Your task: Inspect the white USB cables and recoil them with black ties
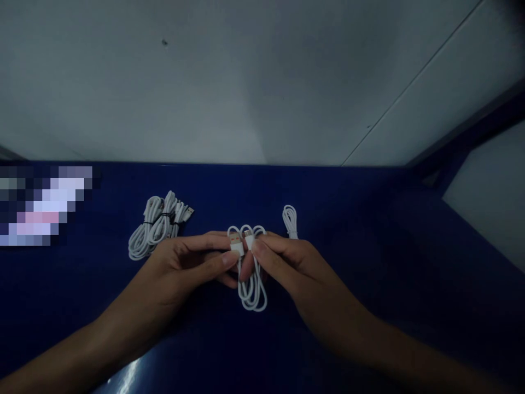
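Between my two hands is a white USB cable [253,298], folded into loops that hang down below my fingers. My left hand [180,265] pinches it by the USB plug, whose metal end points up. With thumb and fingers, my right hand [293,262] grips the cable's other, smaller plug and the loops beside it. Both plugs sit side by side near the top of the coil. Some fingers behind the loops are partly hidden.
A pile of coiled white cables [158,224] with dark ties lies on the blue table [348,219] to the left. Another coiled white cable [290,220] lies behind my right hand. A pale wall [205,98] rises at the back. Something pixelated covers the far left.
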`<state>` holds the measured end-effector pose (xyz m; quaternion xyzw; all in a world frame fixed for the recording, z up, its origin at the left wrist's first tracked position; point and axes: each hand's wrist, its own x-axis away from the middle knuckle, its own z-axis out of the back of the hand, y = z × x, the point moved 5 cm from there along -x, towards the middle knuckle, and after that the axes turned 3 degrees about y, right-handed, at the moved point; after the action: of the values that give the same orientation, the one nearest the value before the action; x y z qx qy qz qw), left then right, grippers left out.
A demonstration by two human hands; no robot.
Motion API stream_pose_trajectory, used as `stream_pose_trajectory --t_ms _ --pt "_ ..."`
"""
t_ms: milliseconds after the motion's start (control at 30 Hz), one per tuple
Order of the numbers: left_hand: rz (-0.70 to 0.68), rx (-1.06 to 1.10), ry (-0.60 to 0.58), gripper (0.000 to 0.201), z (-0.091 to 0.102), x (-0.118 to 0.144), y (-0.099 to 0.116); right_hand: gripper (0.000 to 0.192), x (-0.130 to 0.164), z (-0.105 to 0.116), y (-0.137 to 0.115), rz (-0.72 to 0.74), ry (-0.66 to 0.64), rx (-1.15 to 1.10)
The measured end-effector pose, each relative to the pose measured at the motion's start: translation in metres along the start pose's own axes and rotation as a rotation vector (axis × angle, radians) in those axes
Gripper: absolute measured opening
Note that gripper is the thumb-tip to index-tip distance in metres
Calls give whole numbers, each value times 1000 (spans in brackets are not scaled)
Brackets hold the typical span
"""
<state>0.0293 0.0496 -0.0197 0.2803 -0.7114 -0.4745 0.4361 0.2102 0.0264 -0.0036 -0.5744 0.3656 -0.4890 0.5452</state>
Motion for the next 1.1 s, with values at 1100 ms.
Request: stream_pose_trajectory --t_ms 1100 --pt "22 37 2 19 1 4 -3 47 2 -3 -4 -26 13 6"
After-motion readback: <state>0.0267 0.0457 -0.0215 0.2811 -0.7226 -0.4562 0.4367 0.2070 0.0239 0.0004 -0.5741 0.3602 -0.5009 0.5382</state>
